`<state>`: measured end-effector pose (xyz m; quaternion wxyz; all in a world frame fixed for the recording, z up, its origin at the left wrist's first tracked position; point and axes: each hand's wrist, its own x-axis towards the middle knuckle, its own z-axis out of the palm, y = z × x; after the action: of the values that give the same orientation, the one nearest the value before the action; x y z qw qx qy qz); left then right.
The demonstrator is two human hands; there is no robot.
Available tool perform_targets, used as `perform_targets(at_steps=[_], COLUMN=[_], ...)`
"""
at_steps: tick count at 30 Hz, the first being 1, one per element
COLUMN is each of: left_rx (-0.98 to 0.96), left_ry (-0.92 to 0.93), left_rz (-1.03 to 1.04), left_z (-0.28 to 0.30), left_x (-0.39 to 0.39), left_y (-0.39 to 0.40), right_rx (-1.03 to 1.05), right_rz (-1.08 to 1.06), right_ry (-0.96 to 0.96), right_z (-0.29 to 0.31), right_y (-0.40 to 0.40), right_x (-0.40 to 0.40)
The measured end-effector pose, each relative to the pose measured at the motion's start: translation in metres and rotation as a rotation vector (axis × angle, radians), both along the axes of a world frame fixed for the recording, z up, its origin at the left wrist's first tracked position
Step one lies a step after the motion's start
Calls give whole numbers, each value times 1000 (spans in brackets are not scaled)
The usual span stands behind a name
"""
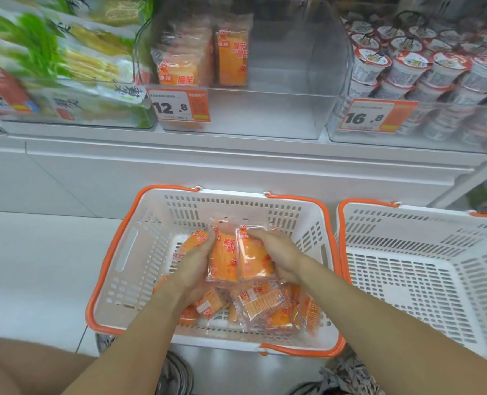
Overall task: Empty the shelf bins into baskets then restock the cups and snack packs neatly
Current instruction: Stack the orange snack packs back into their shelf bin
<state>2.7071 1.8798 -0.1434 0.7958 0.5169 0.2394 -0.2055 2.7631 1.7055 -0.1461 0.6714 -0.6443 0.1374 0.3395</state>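
Observation:
A white basket with orange rim (128, 252) sits on the floor below the shelf and holds several orange snack packs (262, 303). My left hand (194, 260) and my right hand (279, 255) grip a small bunch of upright orange snack packs (239, 258) from both sides, just above the pile in the basket. On the shelf, a clear bin (293, 81) holds a few orange snack packs (231, 58) at its left; the rest of that bin is bare. Another clear bin at the right is stacked with red-lidded cups (413, 69).
A second white basket (407, 280) stands to the right with nothing in it. Green-and-yellow bagged goods (65, 67) fill the bin at the left. Price tags reading 12.8 (178, 106) and 16.8 (376, 116) hang on the bin fronts. My knee shows at bottom left.

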Motion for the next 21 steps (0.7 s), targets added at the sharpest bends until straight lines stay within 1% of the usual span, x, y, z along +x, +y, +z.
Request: perform_targets(at_steps=[3, 7, 9, 11, 12, 13, 15, 16, 17, 19, 21], left_rx=[63, 76, 111, 170, 193, 219, 324, 341, 330, 313, 307], left_ry=[49, 97, 124, 141, 162, 180, 198, 207, 232, 295, 330], left_rz=[-19, -57, -54, -18, 6, 20, -6, -23, -27, -53, -98], left_z=[-7, -23, -28, -38, -45, -53, -68, -67, -68, -63, -61], left_x=[-1, -1, -2, -4, -4, -4, -5, -7, -10, -15, -19], left_y=[2, 8, 8, 10, 14, 17, 27, 29, 32, 35, 39], right_rx=[-18, -97, -124, -154, -240, -392, -739, -828, -860, -918, -1021], right_rz=[44, 141, 181, 269, 336, 429, 700, 829, 930, 1085, 1240], right_ry=[60, 12, -3, -27, -75, -174, -389, -448, -455, -407, -434], right_z=[-1, -12, -17, -22, -27, -33, -45, -51, -57, -65, -71], right_y=[-7, -2, -1, -6, -10, -17, -30, -34, -36, -34, -29], right_x=[0, -3, -2, 0, 1, 3, 2, -2, -5, -13, -18])
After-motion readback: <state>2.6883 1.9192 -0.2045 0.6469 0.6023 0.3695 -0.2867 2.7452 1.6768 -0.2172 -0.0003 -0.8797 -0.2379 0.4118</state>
